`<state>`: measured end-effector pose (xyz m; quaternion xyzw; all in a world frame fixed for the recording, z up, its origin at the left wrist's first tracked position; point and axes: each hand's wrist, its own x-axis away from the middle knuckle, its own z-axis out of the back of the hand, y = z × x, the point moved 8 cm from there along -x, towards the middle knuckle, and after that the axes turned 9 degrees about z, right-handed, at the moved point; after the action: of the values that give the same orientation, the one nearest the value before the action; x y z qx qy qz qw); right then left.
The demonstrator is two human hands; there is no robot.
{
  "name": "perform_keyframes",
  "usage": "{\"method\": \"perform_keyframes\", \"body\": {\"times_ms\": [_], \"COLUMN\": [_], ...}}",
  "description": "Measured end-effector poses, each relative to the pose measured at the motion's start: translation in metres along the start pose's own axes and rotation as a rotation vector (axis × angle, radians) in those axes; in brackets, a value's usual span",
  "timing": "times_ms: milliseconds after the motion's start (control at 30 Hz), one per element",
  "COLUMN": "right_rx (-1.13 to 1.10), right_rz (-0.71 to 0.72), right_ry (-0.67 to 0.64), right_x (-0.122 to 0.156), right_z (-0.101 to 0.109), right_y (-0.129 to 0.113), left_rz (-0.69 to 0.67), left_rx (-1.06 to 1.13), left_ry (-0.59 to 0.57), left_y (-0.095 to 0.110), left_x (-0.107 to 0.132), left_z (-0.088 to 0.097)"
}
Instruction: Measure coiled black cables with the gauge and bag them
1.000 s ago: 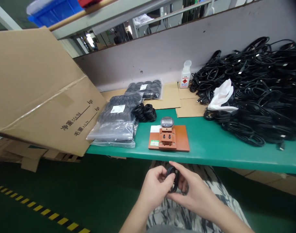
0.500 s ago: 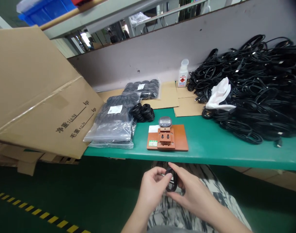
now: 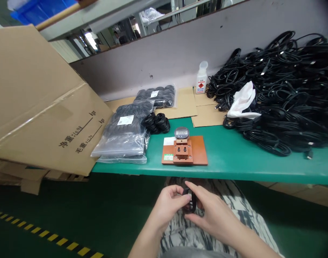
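Between my hands, above my lap and in front of the table edge, is a coiled black cable (image 3: 191, 206). My left hand (image 3: 171, 201) pinches the coil's near left side with thumb and fingers. My right hand (image 3: 207, 208) curves round the other side, fingers over the top and thumb below. Just beyond, on the green table, stands an orange-brown gauge block (image 3: 183, 152) with a round digital display (image 3: 181, 133) reading 0.000. Two black cable coils (image 3: 157, 123) lie behind it to the left.
Clear bags of coiled cables (image 3: 127, 130) lie left of the gauge, beside a large cardboard box (image 3: 72, 118). A heap of black cables (image 3: 282, 89) fills the right side, with a white cloth (image 3: 241, 102) on it. A white bottle (image 3: 201, 79) stands near the wall on cardboard (image 3: 208, 115).
Both hands keep their grip on the coil with barely any movement. The whole view has shifted slightly, so the table things sit a little higher and further left.
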<state>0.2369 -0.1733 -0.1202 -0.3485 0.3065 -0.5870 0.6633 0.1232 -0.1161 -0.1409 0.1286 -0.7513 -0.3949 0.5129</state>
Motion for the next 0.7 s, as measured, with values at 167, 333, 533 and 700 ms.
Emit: {"method": "perform_keyframes", "body": {"times_ms": [167,333,533,700], "right_rx": [-0.129,-0.174,-0.201,-0.328], "right_rz": [-0.005,-0.039,-0.039,-0.044], "right_ry": [-0.025,0.051,0.081,0.086], "right_x": [0.003,0.004,0.003,0.006], "right_z": [-0.003,0.000,0.002,0.000], "right_y": [0.004,0.009,0.009,0.008], "left_rz": [0.056,-0.047,-0.082,-0.104], "left_rx": [-0.024,0.031,0.007,-0.007], "left_ry": [-0.223,-0.142,-0.134,-0.059], "left_y": [-0.006,0.001,0.002,0.001], "left_x": [0.001,0.004,0.005,0.002], "left_z": [-0.015,-0.014,-0.018,-0.013]}}
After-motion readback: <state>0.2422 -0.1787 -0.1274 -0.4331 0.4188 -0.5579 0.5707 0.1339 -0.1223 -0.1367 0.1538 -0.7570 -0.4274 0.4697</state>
